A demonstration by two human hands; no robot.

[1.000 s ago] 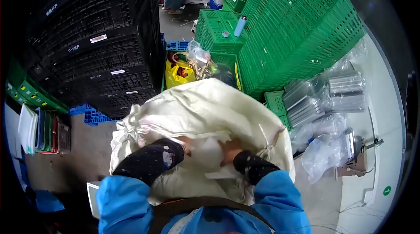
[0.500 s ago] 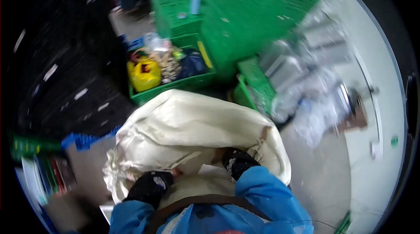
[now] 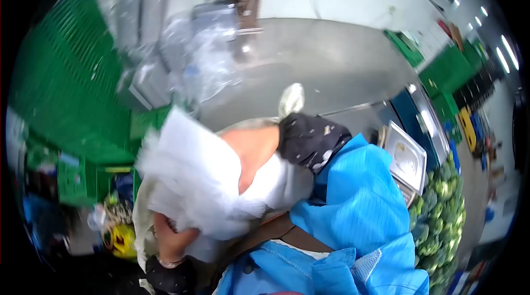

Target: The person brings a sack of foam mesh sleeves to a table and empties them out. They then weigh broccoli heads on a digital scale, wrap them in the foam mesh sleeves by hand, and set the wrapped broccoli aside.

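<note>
A bundle of thin white sheets (image 3: 193, 165), blurred at the edges, is between my hands in front of my chest. My left hand (image 3: 172, 240) grips its lower left edge, thumb and fingers closed on it. Across the right side of the bundle lies my right hand (image 3: 255, 149), gripping it; its fingertips are partly hidden among the sheets. Below and behind them, the cream cloth sack (image 3: 144, 195) shows only in part, with a knotted corner (image 3: 292, 101) sticking up beyond my right wrist.
Stacked green crates (image 3: 72, 85) stand at left beside grey items in clear plastic (image 3: 204, 57). A green crate holds a yellow bag (image 3: 122, 240). On my right are a scale with a metal tray (image 3: 406, 154) and a pile of broccoli (image 3: 439, 218).
My view has swung to the right. Both hands, earlier down inside the open sack, are now raised above it with the white sheets in them.
</note>
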